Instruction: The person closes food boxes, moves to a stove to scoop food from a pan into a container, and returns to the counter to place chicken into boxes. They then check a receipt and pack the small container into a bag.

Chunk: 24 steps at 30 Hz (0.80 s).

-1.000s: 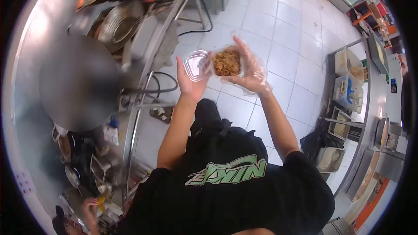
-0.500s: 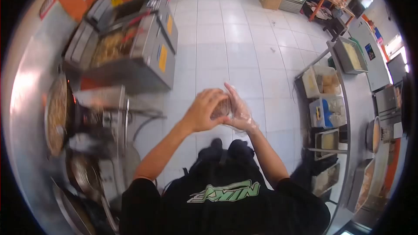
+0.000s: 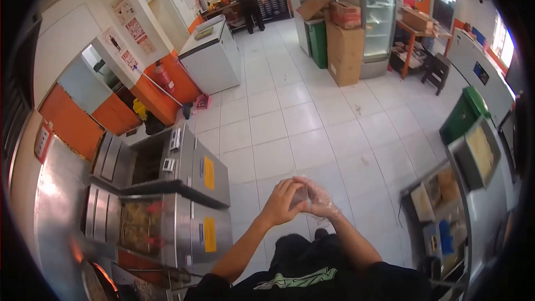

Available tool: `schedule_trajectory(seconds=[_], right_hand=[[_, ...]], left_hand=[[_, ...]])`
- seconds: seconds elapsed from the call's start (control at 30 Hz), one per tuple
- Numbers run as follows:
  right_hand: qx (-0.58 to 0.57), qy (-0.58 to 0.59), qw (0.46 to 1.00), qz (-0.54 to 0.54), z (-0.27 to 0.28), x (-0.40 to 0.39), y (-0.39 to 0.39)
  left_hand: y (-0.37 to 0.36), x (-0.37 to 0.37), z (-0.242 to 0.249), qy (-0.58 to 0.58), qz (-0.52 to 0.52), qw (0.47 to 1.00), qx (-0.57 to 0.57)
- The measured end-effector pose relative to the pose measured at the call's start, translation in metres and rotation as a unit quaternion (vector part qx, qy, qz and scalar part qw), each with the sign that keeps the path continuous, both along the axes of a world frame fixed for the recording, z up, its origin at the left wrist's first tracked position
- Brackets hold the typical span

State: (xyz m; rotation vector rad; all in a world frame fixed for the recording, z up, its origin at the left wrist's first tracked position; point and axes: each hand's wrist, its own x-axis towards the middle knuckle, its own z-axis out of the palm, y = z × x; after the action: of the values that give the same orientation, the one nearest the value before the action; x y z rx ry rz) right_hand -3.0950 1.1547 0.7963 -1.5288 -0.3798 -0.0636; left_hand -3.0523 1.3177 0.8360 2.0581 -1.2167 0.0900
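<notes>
- From where I stand, the left hand [image 3: 280, 203] is bare, its fingers curved over the near side of a small container [image 3: 300, 196].
- The right hand [image 3: 320, 199], in a thin clear glove [image 3: 330, 210], cups the opposite side, so the container sits clasped between the two palms, well above the tiled floor [image 3: 278, 144].
- The fingers hide most of it (I can't tell from here whether a lid is on, or what is inside).
- The step in hand, as I judge it, is a two-handed hold, or perhaps a press around the rim.
- To my mind, the next move calls for even pressure from both sides and a level grip, since thin walls could buckle under a hard squeeze.
- Left of the left hand, well apart, stands a steel fryer [image 3: 189, 228] with red-handled baskets.
- Right of the right hand, also well apart, is a steel counter [image 3: 497, 203] carrying a deep tray [image 3: 481, 150]; neither is being touched.
</notes>
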Motion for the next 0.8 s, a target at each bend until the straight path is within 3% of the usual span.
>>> schedule_trajectory(seconds=[0.03, 0.13, 0.2, 0.27, 0.3, 0.33, 0.4, 0.43, 0.47, 0.53, 0.57, 0.6, 0.63, 0.67, 0.8], right_hand=[[0.065, 0.038, 0.997, 0.02, -0.001, 0.034, -0.004], [0.003, 0.002, 0.999, 0.043, -0.01, 0.144, -0.026], [0.017, 0.009, 0.999, 0.048, -0.012, 0.22, -0.04], [-0.06, -0.048, 0.997, 0.015, -0.022, 0.301, -0.05], [0.012, 0.004, 0.999, 0.031, -0.021, 0.337, -0.055], [0.007, 0.001, 0.999, 0.033, -0.026, 0.378, -0.063], [-0.131, -0.128, 0.983, -0.014, -0.049, 0.449, -0.089], [-0.092, -0.049, 0.994, -0.016, -0.048, 0.484, -0.097], [-0.099, -0.049, 0.994, -0.013, -0.039, 0.522, -0.107], [0.002, -0.015, 0.995, -0.095, -0.03, 0.581, -0.118], [-0.008, -0.067, 0.991, -0.117, -0.025, 0.621, -0.128], [-0.002, -0.063, 0.992, -0.113, -0.029, 0.656, -0.141], [-0.013, -0.094, 0.988, -0.118, -0.034, 0.684, -0.151], [-0.022, -0.125, 0.984, -0.122, -0.041, 0.726, -0.164], [0.003, -0.017, 0.995, -0.1, -0.051, 0.882, -0.202]], left_hand=[[-0.006, 0.03, -0.001, 0.014, 0.024, 1.0, 0.001], [-0.021, 0.131, -0.007, 0.011, 0.055, 0.998, 0.0], [-0.033, 0.201, -0.026, 0.068, 0.096, 0.99, -0.076], [-0.044, 0.288, -0.059, 0.11, 0.081, 0.983, -0.121], [-0.051, 0.322, -0.071, 0.142, 0.072, 0.975, -0.154], [-0.059, 0.362, -0.07, 0.165, 0.06, 0.965, -0.192], [-0.08, 0.435, -0.066, 0.15, 0.038, 0.967, -0.204], [-0.09, 0.476, -0.063, 0.132, 0.069, 0.969, -0.197], [-0.102, 0.515, -0.061, 0.114, 0.101, 0.97, -0.19], [-0.121, 0.584, -0.075, 0.172, 0.154, 0.952, -0.198], [-0.13, 0.624, -0.072, 0.36, 0.16, 0.907, -0.15], [-0.136, 0.665, -0.071, 0.534, 0.161, 0.824, -0.096], [-0.138, 0.694, -0.068, 0.64, 0.099, 0.755, -0.104], [-0.147, 0.738, -0.072, 0.636, 0.104, 0.758, -0.103], [-0.185, 0.889, -0.102, 0.655, 0.071, 0.742, -0.124]])
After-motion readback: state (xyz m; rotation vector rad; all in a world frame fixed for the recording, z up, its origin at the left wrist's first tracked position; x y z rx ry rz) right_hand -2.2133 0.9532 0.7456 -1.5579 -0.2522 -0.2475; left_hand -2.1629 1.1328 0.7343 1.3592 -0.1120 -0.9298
